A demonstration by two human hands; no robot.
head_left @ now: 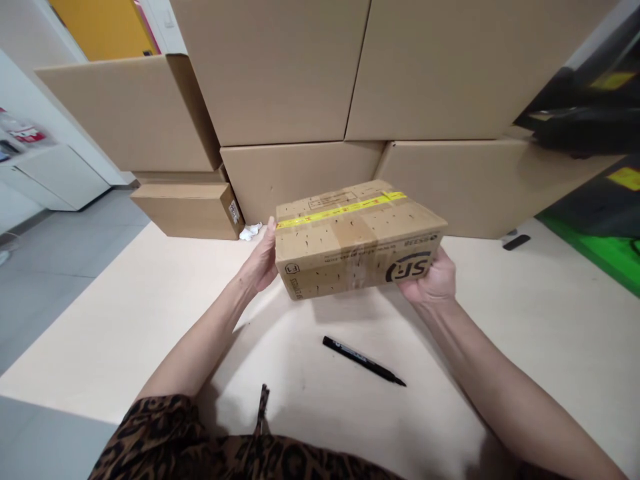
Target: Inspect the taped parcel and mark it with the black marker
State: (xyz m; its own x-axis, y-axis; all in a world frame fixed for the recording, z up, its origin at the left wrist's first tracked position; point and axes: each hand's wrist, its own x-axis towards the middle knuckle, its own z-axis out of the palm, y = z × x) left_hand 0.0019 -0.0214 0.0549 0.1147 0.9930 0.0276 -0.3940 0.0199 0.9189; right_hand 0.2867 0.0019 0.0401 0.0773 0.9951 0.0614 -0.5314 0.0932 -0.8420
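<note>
Left hand and right hand apart, clamped on opposite ends of one cardboard box: left on the end wall, thumb up near the top edge, right at the near lower corner, fingers partly hidden, maybe tucked beneath. Box sits between the hands, tilted, over the middle of the table, shadow below it; looks lifted, though the far bottom edge is hidden, so can't tell if any of it touches. Handling, judged by eye: stiff walls, square corners, probably light to moderate, contents unseen so weight and fragility unsure. Bare cardboard should grip well; yellow tape along the top and the clear tape down the front likely slicker, so keep fingers off those. Best hold: both short ends, low, palms flat, some fingers under the bottom edge; avoid pressing the middle of the top, which may give. Small dark marks dot top and front. Nearer the body, black marker lies on the table, tip bare, apart from both hands. Farther out: crumpled white scrap beyond the left hand, small dark object at far right, large cartons stacked behind.
</note>
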